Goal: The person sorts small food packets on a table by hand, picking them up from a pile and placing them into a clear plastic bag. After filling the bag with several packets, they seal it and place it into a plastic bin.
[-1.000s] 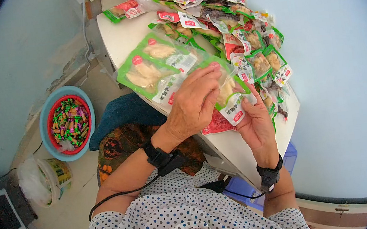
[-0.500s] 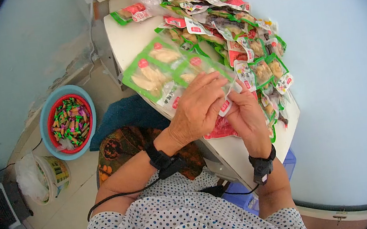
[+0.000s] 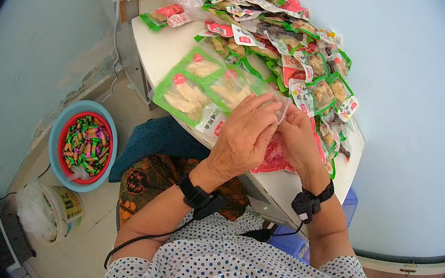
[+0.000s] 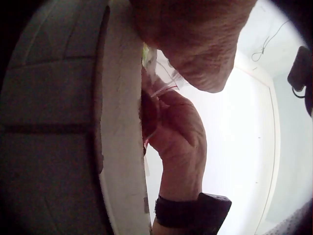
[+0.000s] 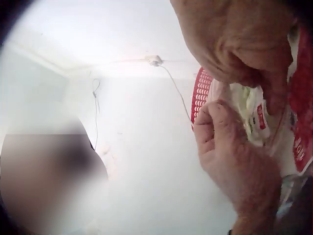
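Observation:
Green-edged food packets (image 3: 187,100) with pale pieces inside lie flat in a clear plastic bag (image 3: 286,102) on the table. My left hand (image 3: 247,136) lies over the bag's near end, thumb and fingers closed on its clear edge. Close beside it, my right hand (image 3: 298,138) pinches the same edge, with bent fingers. Loose film rises between both hands. In the right wrist view my left hand (image 5: 234,156) has its thumb against its curled fingers at the film. Under my right hand shows a red packet (image 3: 272,158); my hands cover part of it.
A long heap of sealed food packets (image 3: 276,32) fills the far and right side of the white table (image 3: 164,49). A red packet (image 3: 167,15) lies at the far left. On the floor, a blue basin (image 3: 57,153) holds a red basket of wrapped sweets, beside a bucket (image 3: 67,211).
My right hand has drawn in to the bag's clear edge, its wrist turning. The white label it held earlier is now hidden. My left hand stays over the bag, which appears slightly lower right.

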`<state>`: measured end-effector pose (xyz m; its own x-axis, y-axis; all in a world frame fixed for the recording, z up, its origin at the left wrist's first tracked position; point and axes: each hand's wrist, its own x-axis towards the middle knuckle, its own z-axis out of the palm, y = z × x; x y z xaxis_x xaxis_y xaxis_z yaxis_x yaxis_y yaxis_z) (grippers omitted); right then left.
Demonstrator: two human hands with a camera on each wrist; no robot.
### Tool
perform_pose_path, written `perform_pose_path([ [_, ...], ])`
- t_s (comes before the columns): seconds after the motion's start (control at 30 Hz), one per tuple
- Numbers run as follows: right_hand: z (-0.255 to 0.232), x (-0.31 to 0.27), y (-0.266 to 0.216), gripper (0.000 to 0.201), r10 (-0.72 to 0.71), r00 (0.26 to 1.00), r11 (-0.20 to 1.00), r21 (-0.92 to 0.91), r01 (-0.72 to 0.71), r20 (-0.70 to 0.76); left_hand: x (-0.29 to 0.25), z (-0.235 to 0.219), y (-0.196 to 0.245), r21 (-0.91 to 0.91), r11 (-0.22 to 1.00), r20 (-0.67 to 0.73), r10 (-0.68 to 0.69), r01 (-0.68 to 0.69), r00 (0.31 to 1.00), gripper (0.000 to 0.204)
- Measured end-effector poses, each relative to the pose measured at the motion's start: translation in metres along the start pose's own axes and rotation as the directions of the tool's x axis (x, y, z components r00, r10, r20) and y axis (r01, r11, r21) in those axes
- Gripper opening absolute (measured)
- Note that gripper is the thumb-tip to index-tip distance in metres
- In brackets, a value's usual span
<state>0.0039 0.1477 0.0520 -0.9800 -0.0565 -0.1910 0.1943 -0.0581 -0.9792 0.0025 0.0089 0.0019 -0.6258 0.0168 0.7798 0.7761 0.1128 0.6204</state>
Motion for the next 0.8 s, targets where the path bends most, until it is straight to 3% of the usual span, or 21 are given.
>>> perform_pose_path([
  [0.07, -0.006, 0.001, 0.002, 0.030, -0.056, 0.998, 0.972, -0.227, 0.059, 0.021, -0.001, 0.001, 0.000, 0.005, 1.000, -0.001, -0.004, 0.004, 1.000, 0.012],
  [0.37, -0.007, 0.012, 0.017, 0.025, -0.358, 0.932, 0.884, -0.344, 0.318, -0.058, 0.002, -0.001, 0.003, -0.010, 1.000, 0.026, -0.023, 0.023, 0.999, 0.007],
  [0.57, 0.003, 0.010, 0.016, 0.020, -0.208, 0.977, 0.969, -0.145, 0.198, -0.057, 0.004, -0.001, 0.004, -0.029, 0.999, 0.028, -0.030, 0.031, 0.999, 0.006],
  [0.8, 0.007, 0.011, 0.010, 0.040, -0.099, 0.991, 0.995, 0.041, 0.095, 0.086, 0.001, 0.001, 0.002, -0.001, 1.000, 0.024, -0.015, 0.015, 1.000, 0.006],
])
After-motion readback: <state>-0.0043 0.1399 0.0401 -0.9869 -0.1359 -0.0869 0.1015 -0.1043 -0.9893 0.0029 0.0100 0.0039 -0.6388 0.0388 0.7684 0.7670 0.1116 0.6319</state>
